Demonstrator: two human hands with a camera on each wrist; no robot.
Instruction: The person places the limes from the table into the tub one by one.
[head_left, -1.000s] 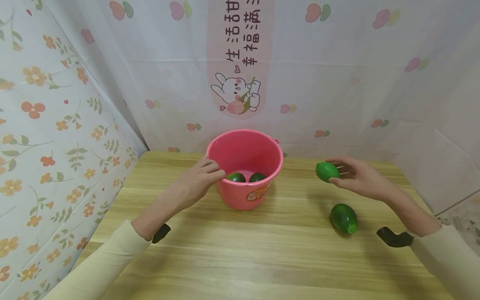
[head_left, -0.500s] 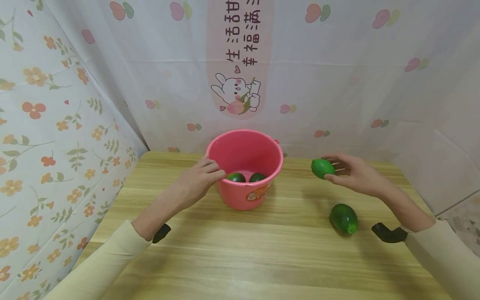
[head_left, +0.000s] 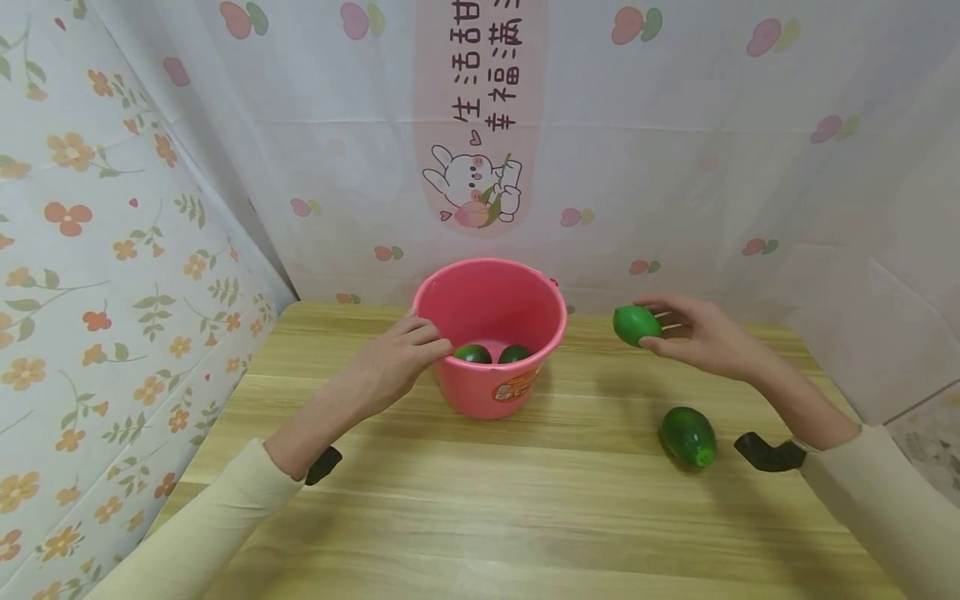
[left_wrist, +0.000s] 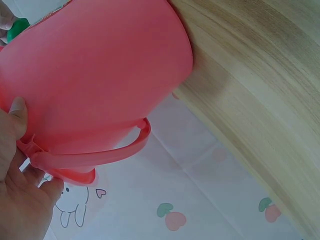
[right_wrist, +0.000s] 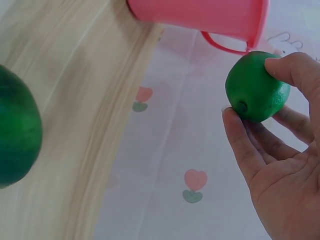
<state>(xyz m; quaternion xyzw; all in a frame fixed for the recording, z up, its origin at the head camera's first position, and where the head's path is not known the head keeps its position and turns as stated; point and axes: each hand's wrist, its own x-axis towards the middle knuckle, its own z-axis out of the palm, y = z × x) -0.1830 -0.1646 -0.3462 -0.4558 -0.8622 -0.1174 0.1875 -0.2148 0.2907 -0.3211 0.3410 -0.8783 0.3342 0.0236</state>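
My left hand (head_left: 395,358) grips the near left rim of a pink bucket (head_left: 487,396) standing at the back middle of the table. In the left wrist view, the thumb lies on the outer wall and the fingers go over the rim by the handle (left_wrist: 95,158). Two dark green fruits lie in the bucket, a left one (head_left: 474,354) and a right one (head_left: 514,354), partly hidden by the near rim. To the right, my right hand (head_left: 701,337) pinches a bright green lime (head_left: 636,325) between thumb and fingertips, above the table.
A larger dark green fruit, perhaps an avocado or papaya (head_left: 687,437), lies on the wooden table (head_left: 480,508) below my right hand. Behind the table hangs a printed white curtain (head_left: 337,167); a floral one (head_left: 112,275) closes the left side.
My right hand has moved left and slightly toward the back with the lime, closer to the bucket. The left hand and the bucket have stayed in place.
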